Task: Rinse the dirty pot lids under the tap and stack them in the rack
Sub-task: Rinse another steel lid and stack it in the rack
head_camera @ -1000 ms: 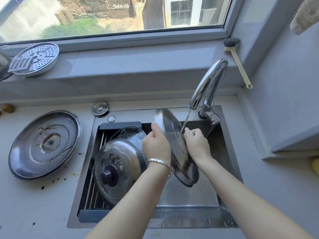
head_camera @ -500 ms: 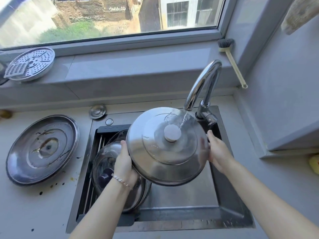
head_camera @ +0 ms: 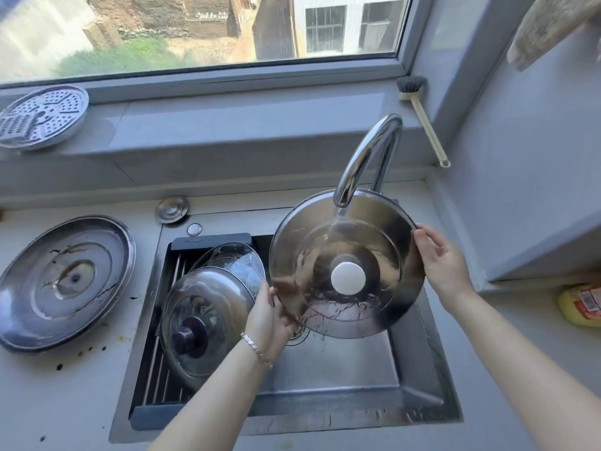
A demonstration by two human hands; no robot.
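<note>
A steel pot lid with a white knob [head_camera: 367, 242] is held top side up over the sink, under the running tap [head_camera: 367, 157]. Water lands on its upper half. My left hand [head_camera: 271, 315] grips its lower left rim and my right hand [head_camera: 440, 265] grips its right rim. Two lids lean in the rack [head_camera: 156, 372] on the sink's left side: a glass lid with a dark knob [head_camera: 205, 323] in front and another lid [head_camera: 234, 258] behind it. A large dirty steel lid [head_camera: 61, 281] lies on the counter at the left.
The sink basin [head_camera: 331, 369] lies open below the held lid. A small round metal cap [head_camera: 171, 209] sits behind the sink. A perforated steamer plate [head_camera: 42, 115] rests on the window ledge. A dish brush [head_camera: 422, 118] leans in the corner. A yellow sponge [head_camera: 582, 304] lies at right.
The lid went from edge-on under the tap to facing me with its knob up, then shifted right and tilted. My right hand moved to the right rim, my left hand to the lower left rim.
</note>
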